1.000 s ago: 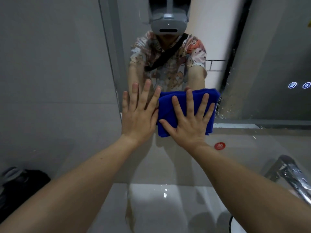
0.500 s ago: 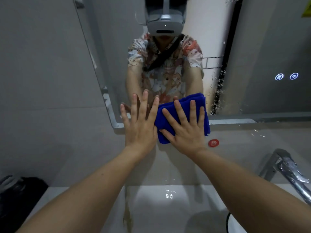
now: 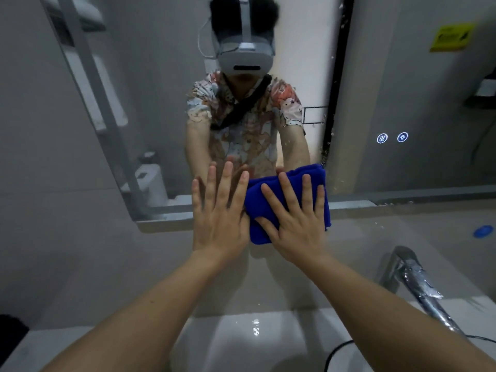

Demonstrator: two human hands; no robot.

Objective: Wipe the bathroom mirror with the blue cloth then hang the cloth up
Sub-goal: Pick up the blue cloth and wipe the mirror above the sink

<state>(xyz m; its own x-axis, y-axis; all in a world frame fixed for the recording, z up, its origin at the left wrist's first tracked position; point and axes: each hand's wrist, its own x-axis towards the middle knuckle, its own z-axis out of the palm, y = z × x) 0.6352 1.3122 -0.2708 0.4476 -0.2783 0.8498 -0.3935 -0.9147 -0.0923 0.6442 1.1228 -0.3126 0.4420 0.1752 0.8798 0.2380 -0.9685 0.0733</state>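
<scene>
- Blue, folded microfibre cloth (image 3: 288, 202) is lying flat against the lower edge of the large wall-mounted bathroom mirror (image 3: 402, 103), partly over the glass and partly over the pale grey wall just below the mirror's frame.
- Right hand (image 3: 298, 224) is pressing on the cloth with fingers straight and spread, palm flat, nothing curled around the fabric.
- Left hand (image 3: 218, 213) is resting flat just beside the cloth's left edge, fingers straight and spread, its fingertips reaching onto the glass and its palm lying over the frame and wall; it is grasping nothing.
- Both bare forearms are reaching up from the bottom of the view toward the mirror.
- Mirror glass is showing the reflection of a person in a patterned short-sleeved shirt with a dark strap across the chest and a grey headset.
- Two small glowing round touch icons (image 3: 391, 137) are sitting on the right part of the glass, well apart from the cloth.
- Water droplets are speckling the glass to the right of the cloth.
- White glossy ceramic basin (image 3: 241, 339) is lying below the hands.
- Shiny chrome tap (image 3: 418, 285) is angling in at the lower right.
- Small blue object (image 3: 483, 231) is lying on the wet ledge at the far right; what it is cannot be told.
</scene>
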